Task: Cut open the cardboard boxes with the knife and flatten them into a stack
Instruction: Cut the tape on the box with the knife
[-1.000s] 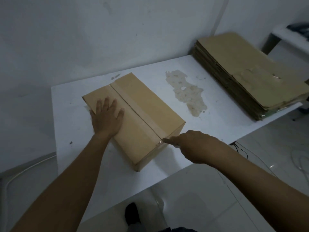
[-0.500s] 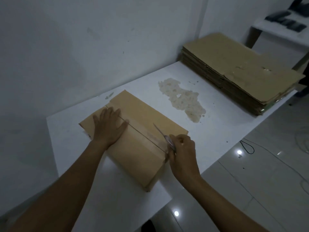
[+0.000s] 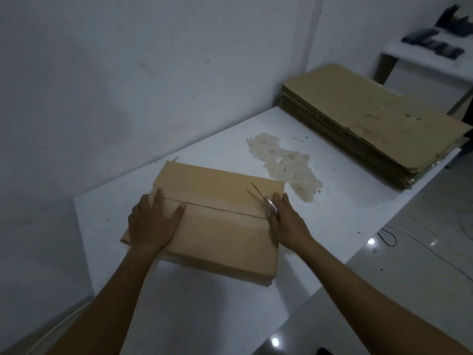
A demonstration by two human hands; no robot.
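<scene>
1. One brown cardboard box lies broad side up on the white table, toward the table's 8 o'clock end. Its taped seam runs from 9 to 3 o'clock.
2. A dark slit shows along the seam, from the left thumb across to the right hand. Both top flaps lie down.
3. Left hand: palm down, fingers straight, pressing the box top at its 9 o'clock end, with the thumb tip at the slit.
4. Right hand: at the box's 3 o'clock edge, fingers curled round the handle of a thin silver-bladed knife. The blade points toward 11 o'clock over the far flap. Whether its tip touches the cardboard cannot be told.
5. Against 0.5 s ago: the box has turned. The seam then ran from about 10 to 4 o'clock and is now nearly level. The left hand keeps its flat hold, and the right hand stays at the same seam end, blade likewise angled away.
6. Against 1.0 s ago: the blade tip then sat at the near seam corner.
7. A stack of flattened brown cardboard sheets sits at the table's 2 o'clock end, well apart from the box. A pale crusted stain lies between them.
</scene>
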